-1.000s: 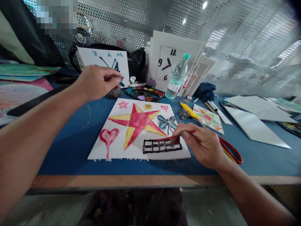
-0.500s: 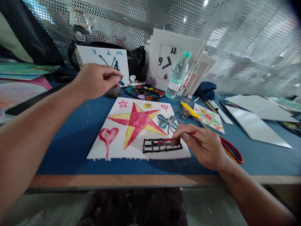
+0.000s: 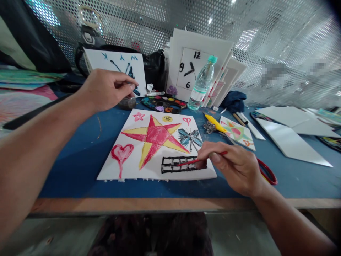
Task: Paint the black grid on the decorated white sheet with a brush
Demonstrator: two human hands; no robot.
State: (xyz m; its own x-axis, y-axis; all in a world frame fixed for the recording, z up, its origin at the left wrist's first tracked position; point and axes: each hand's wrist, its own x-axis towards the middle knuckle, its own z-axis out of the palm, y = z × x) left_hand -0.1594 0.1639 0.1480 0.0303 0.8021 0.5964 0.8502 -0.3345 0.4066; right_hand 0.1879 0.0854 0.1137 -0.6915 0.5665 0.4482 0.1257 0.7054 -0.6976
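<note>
A white board [image 3: 138,156] painted with a red and yellow star, hearts, a blue butterfly and a black grid lies on the blue table. Over its lower right corner, my right hand [image 3: 229,161] pinches a thin red paintbrush [image 3: 190,162], its tip at the grid. My left hand [image 3: 109,89] hovers beyond the board's upper left, fingers pressed together above a dark round container [image 3: 127,103]; what they hold, if anything, is hidden. A paint palette [image 3: 162,104] with several colours lies behind the board.
A water bottle [image 3: 201,85] stands before upright boards [image 3: 205,42]. To the right are a yellow tool [image 3: 215,123], a small painted card [image 3: 238,132], red-handled scissors [image 3: 268,171] and white panels [image 3: 293,142]. A black bag [image 3: 156,71] sits behind. Painted sheets [image 3: 23,106] lie left.
My right hand and the brush have moved slightly to the right. My left hand has stayed nearly in place, and the view has shifted a little.
</note>
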